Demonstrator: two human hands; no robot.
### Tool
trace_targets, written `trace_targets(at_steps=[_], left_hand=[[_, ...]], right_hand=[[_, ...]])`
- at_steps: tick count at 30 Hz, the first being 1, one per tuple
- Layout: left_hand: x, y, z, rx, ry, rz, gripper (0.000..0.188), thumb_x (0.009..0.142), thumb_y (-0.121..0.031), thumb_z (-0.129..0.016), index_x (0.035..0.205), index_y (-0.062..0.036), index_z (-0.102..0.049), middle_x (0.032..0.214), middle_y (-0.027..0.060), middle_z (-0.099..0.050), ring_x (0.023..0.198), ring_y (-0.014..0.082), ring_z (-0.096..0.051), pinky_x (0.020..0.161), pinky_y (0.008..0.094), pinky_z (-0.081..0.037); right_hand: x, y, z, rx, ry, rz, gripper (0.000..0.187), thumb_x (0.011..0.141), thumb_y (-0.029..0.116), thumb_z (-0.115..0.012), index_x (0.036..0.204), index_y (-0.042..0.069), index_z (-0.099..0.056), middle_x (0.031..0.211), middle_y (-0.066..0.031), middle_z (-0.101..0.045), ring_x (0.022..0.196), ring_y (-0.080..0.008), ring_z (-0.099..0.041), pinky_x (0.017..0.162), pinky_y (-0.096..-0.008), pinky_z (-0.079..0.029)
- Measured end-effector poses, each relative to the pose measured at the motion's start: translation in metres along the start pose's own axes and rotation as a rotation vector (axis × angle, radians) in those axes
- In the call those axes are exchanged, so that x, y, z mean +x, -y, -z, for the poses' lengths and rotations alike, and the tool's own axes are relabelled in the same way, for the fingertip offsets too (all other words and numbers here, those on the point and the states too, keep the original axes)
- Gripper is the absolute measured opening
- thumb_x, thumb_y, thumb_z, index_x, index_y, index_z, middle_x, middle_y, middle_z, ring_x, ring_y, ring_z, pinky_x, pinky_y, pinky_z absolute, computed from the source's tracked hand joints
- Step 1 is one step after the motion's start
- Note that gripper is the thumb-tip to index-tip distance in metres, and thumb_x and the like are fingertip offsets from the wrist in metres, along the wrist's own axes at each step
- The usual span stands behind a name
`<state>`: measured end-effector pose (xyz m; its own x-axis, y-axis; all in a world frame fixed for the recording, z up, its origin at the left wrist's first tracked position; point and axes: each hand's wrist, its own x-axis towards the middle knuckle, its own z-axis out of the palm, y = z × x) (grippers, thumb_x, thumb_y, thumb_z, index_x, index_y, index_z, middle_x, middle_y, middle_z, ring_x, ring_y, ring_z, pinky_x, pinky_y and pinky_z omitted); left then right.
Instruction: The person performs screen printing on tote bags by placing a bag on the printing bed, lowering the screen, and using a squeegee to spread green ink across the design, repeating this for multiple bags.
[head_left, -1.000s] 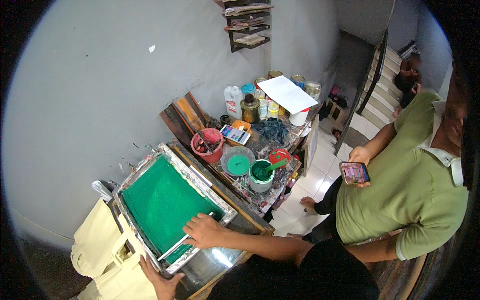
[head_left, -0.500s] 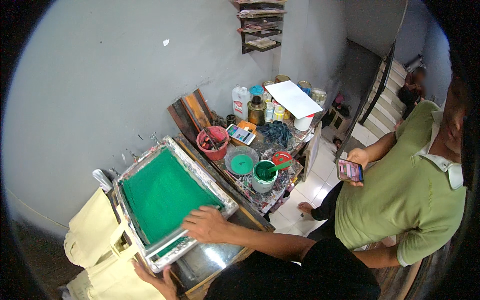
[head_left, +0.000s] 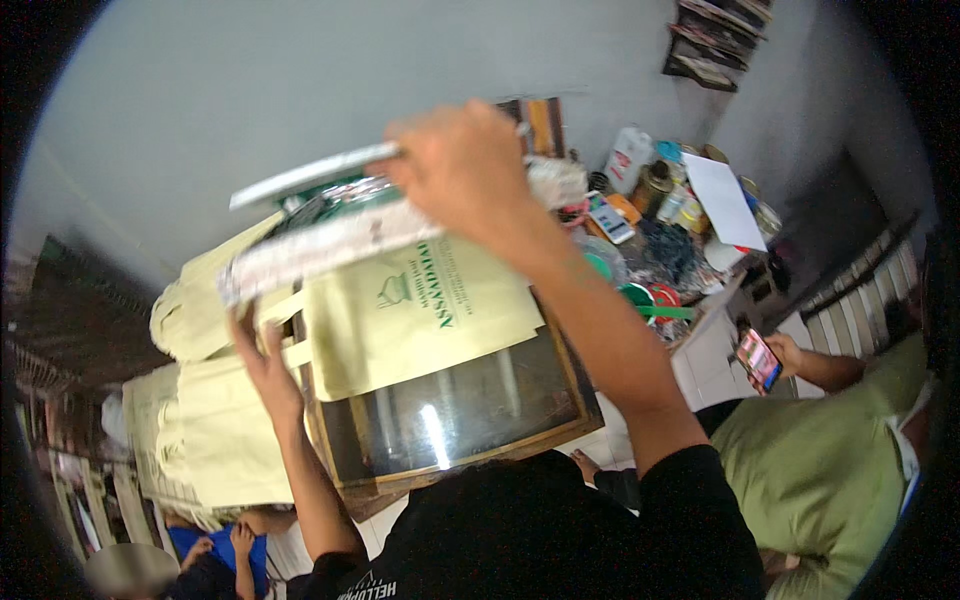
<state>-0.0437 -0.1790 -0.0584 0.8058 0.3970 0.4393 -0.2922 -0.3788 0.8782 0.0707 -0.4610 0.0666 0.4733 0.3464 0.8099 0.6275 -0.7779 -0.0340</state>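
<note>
A screen-printing frame (head_left: 330, 250) with white, paint-stained edges is tilted up above the table. A bar that looks like a squeegee (head_left: 315, 175) lies along its top, with green paint behind. My right hand (head_left: 465, 175), blurred, is closed on the bar at the frame's near side. Below the frame lies a pale yellow tote bag (head_left: 350, 350) with a green print, on a glass-topped table (head_left: 470, 410). My left hand (head_left: 265, 365) is at the frame's lower left corner, fingers apart, close to the bag's straps.
More pale yellow bags (head_left: 220, 440) lie on the left. Paint tubs, a green-handled tool (head_left: 665, 312), a phone (head_left: 610, 217) and a white sheet (head_left: 722, 200) crowd the side table. A person in green (head_left: 820, 450) stands right, holding a phone. Another person sits lower left.
The frame has swung up off the table, uncovering the printed tote bag. My right hand has risen with it. The view has turned left.
</note>
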Motion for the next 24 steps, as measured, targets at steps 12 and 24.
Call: trace_targets(at_steps=[12, 24], left_hand=[[0.032, 0.116, 0.005, 0.917, 0.589, 0.234, 0.043, 0.071, -0.035, -0.084, 0.091, -0.001, -0.066, 0.105, 0.0151, -0.066, 0.105, 0.0374, -0.055, 0.097, 0.051, -0.037], [0.063, 0.084, 0.173, 1.005, 0.023, 0.404, 0.038, 0.092, -0.024, -0.066, 0.117, 0.0043, -0.065, 0.101, 0.0215, -0.073, 0.096, 0.0357, -0.069, 0.09, 0.0409, -0.051]], right_hand=[[0.125, -0.044, 0.014, 0.062, 0.168, -0.085, 0.036, 0.088, 0.037, -0.071, 0.094, 0.002, -0.077, 0.09, -0.0234, -0.073, 0.09, -0.0397, -0.071, 0.081, -0.0493, -0.054], [0.144, -0.053, 0.004, 0.081, 0.207, -0.073, 0.039, 0.085, 0.039, -0.074, 0.092, 0.0, -0.078, 0.094, -0.0237, -0.073, 0.095, -0.0396, -0.07, 0.084, -0.0479, -0.053]])
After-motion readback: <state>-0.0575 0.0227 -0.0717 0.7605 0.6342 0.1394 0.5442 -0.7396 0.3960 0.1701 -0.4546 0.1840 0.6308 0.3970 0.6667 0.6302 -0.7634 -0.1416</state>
